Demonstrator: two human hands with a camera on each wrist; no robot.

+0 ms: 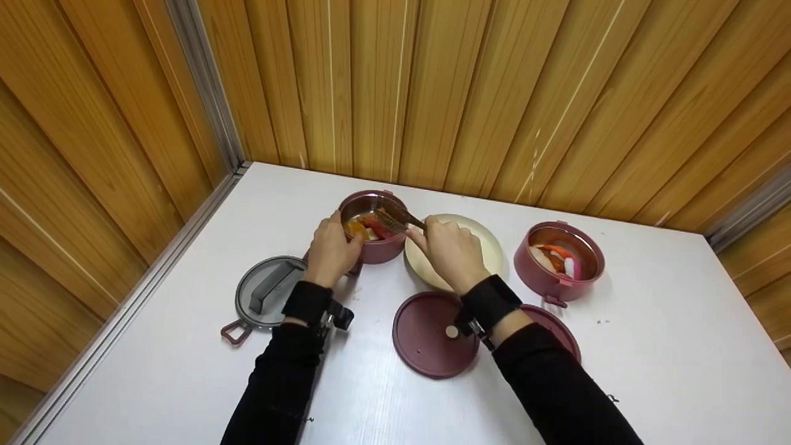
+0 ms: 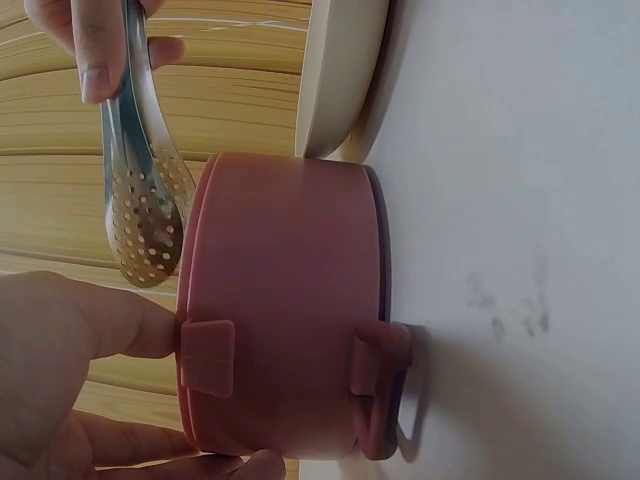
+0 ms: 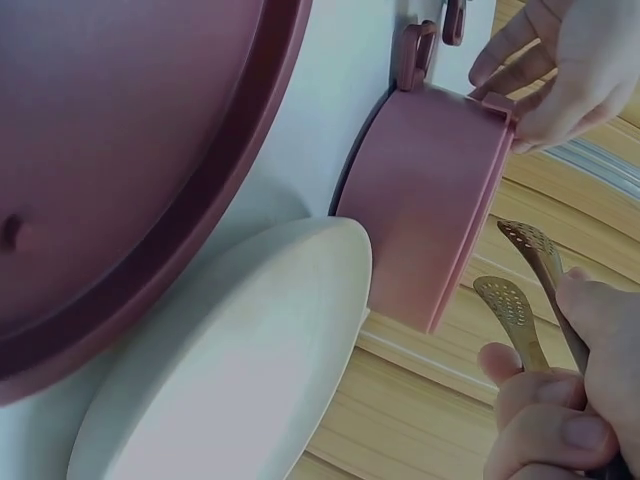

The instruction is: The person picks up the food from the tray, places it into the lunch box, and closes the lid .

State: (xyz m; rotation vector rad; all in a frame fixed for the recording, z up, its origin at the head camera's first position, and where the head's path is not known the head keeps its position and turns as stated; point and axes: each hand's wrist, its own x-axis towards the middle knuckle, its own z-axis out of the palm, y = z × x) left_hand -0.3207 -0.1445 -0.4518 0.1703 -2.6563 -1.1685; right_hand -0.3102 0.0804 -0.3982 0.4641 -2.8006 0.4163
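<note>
At the back of the table, my left hand [image 1: 334,250] holds the side and rim of a dark pink round pot [image 2: 280,290], its thumb at the rim. Orange, red and white food pieces [image 1: 357,230] lie inside. Over the pot's opening, my right hand [image 1: 454,250] grips metal tongs [image 2: 140,220] with perforated ends. Those two tips stand apart in the right wrist view, with nothing between them. Just right of the pot, a cream plate [image 1: 488,247] sits under my right hand, partly covered by it.
A second dark pink pot [image 1: 544,284] with colourful food pieces stands to the right. Nearer me lie a maroon lid [image 1: 426,346] and another maroon lid [image 1: 559,327], partly hidden by my right forearm. At left is a grey clear-topped lid [image 1: 250,284]. Wood-patterned walls [image 1: 432,93] border the table.
</note>
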